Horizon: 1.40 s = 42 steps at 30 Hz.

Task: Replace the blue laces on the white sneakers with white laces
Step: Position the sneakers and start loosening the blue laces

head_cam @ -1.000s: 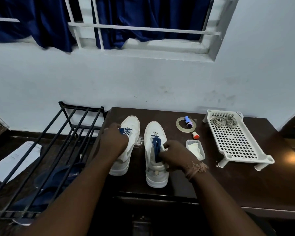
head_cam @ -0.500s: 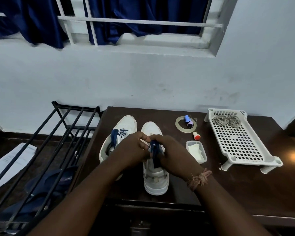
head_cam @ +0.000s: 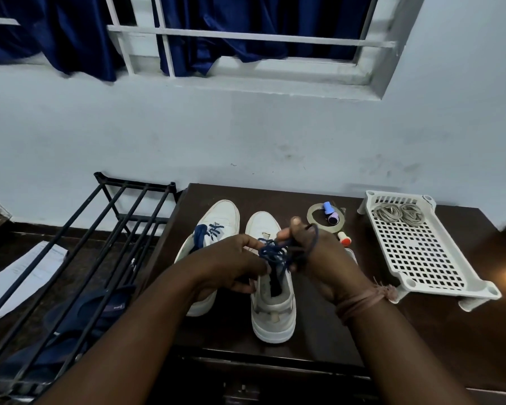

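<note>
While the right sneaker (head_cam: 272, 299) stands on the table (head_cam: 421, 331) with its toe to the wall, both hands work above its tongue: the right hand (head_cam: 319, 258) pinches the loosened blue lace (head_cam: 275, 252), lifted in a tangle, and the left hand (head_cam: 231, 264) curls beside it, probably steadying the shoe. White laces (head_cam: 398, 213) wait coiled in the tray (head_cam: 438, 267), near for rethreading; the left sneaker (head_cam: 214, 226) keeps its blue lacing.

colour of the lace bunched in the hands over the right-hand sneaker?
Dark blue lace, seen in the head view, the only one.
</note>
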Each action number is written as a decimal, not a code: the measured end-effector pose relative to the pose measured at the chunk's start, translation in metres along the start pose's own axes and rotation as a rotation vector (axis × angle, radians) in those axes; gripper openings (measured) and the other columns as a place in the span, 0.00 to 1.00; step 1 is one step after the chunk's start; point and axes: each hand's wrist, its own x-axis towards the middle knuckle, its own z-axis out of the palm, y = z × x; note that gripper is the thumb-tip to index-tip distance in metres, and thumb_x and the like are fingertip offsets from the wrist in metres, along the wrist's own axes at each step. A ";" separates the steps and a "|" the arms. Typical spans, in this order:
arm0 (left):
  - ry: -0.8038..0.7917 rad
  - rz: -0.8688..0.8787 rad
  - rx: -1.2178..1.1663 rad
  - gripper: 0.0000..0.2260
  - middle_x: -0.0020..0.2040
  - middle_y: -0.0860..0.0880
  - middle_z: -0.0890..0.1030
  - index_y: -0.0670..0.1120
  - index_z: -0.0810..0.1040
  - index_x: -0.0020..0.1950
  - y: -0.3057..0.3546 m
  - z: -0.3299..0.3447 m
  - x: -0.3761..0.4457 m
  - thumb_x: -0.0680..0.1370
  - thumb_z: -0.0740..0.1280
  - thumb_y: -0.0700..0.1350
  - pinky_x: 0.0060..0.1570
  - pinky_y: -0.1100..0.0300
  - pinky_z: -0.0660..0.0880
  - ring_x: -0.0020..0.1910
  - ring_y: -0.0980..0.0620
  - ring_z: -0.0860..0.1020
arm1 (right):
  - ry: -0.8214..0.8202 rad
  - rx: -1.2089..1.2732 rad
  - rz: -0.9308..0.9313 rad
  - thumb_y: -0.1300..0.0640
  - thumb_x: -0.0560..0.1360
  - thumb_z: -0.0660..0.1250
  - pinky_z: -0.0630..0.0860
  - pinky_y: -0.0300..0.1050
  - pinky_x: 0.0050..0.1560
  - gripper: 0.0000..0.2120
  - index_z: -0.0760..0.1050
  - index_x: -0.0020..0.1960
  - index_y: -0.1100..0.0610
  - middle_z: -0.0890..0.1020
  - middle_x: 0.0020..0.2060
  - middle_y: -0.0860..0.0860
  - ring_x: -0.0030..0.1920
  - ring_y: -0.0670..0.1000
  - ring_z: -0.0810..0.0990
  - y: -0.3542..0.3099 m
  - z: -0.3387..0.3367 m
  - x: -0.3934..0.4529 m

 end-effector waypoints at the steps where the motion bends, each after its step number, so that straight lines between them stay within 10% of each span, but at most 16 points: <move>1: -0.002 0.015 0.020 0.16 0.53 0.42 0.84 0.46 0.77 0.62 -0.001 0.000 0.001 0.76 0.73 0.37 0.51 0.52 0.83 0.52 0.48 0.82 | 0.018 0.151 0.005 0.49 0.83 0.60 0.77 0.41 0.31 0.18 0.80 0.46 0.60 0.83 0.41 0.56 0.33 0.50 0.80 -0.003 0.000 0.001; 8: 0.180 0.084 -0.005 0.06 0.44 0.44 0.82 0.45 0.80 0.55 -0.004 0.007 0.013 0.80 0.68 0.37 0.48 0.54 0.82 0.40 0.51 0.80 | -0.016 0.556 -0.158 0.70 0.78 0.60 0.83 0.49 0.48 0.11 0.77 0.57 0.63 0.83 0.49 0.60 0.45 0.58 0.83 -0.024 -0.013 0.001; 14: 0.355 0.235 -0.268 0.08 0.37 0.41 0.79 0.37 0.82 0.46 -0.001 0.011 0.014 0.79 0.65 0.29 0.36 0.60 0.77 0.34 0.48 0.76 | 0.097 -0.560 -0.200 0.66 0.74 0.65 0.77 0.42 0.49 0.15 0.79 0.55 0.50 0.84 0.47 0.50 0.45 0.49 0.82 -0.009 -0.039 -0.008; 21: 0.595 0.553 0.197 0.09 0.35 0.50 0.85 0.49 0.87 0.45 0.006 -0.001 0.016 0.75 0.70 0.36 0.42 0.52 0.82 0.35 0.50 0.83 | -0.082 -0.666 -0.025 0.62 0.75 0.68 0.79 0.45 0.44 0.19 0.73 0.62 0.46 0.82 0.51 0.47 0.45 0.47 0.82 -0.013 -0.044 -0.019; 24: 0.548 0.593 -0.100 0.08 0.41 0.45 0.87 0.46 0.87 0.49 0.016 0.003 0.007 0.76 0.72 0.35 0.47 0.46 0.83 0.40 0.49 0.84 | -0.174 -0.360 0.094 0.57 0.72 0.77 0.83 0.49 0.44 0.19 0.70 0.54 0.45 0.83 0.50 0.54 0.49 0.53 0.84 -0.010 -0.020 -0.031; 32: 0.074 0.734 -1.179 0.11 0.42 0.50 0.79 0.47 0.77 0.48 0.038 -0.034 -0.004 0.80 0.60 0.33 0.52 0.57 0.82 0.40 0.54 0.81 | 0.082 -0.696 -0.050 0.49 0.62 0.73 0.84 0.54 0.39 0.26 0.71 0.58 0.45 0.83 0.42 0.47 0.40 0.48 0.84 0.021 0.008 -0.023; 34: 0.211 0.603 -0.915 0.13 0.39 0.48 0.75 0.47 0.76 0.47 0.033 -0.036 -0.002 0.80 0.56 0.32 0.33 0.62 0.77 0.32 0.54 0.75 | 0.110 -0.714 -0.044 0.47 0.61 0.72 0.84 0.55 0.41 0.28 0.71 0.59 0.44 0.83 0.43 0.47 0.41 0.49 0.84 0.020 0.011 -0.025; 37: 0.566 0.416 0.290 0.09 0.37 0.52 0.76 0.52 0.81 0.48 0.019 -0.022 0.005 0.81 0.62 0.44 0.33 0.59 0.68 0.32 0.54 0.73 | 0.123 -0.724 -0.047 0.49 0.63 0.73 0.84 0.54 0.41 0.25 0.71 0.59 0.44 0.83 0.44 0.47 0.42 0.50 0.84 0.022 0.011 -0.025; 39: 0.408 0.300 0.824 0.09 0.35 0.54 0.77 0.52 0.83 0.46 0.013 -0.010 0.005 0.78 0.68 0.55 0.38 0.59 0.68 0.37 0.54 0.75 | 0.136 -0.740 -0.065 0.51 0.65 0.73 0.83 0.54 0.42 0.22 0.71 0.57 0.46 0.83 0.45 0.47 0.43 0.51 0.84 0.022 0.013 -0.026; 42: 0.323 0.354 0.936 0.17 0.31 0.52 0.78 0.50 0.81 0.34 0.015 -0.009 0.003 0.76 0.71 0.60 0.36 0.60 0.69 0.34 0.57 0.76 | 0.166 -0.787 -0.107 0.51 0.68 0.72 0.81 0.53 0.46 0.18 0.72 0.56 0.47 0.83 0.45 0.47 0.45 0.51 0.83 0.023 0.014 -0.027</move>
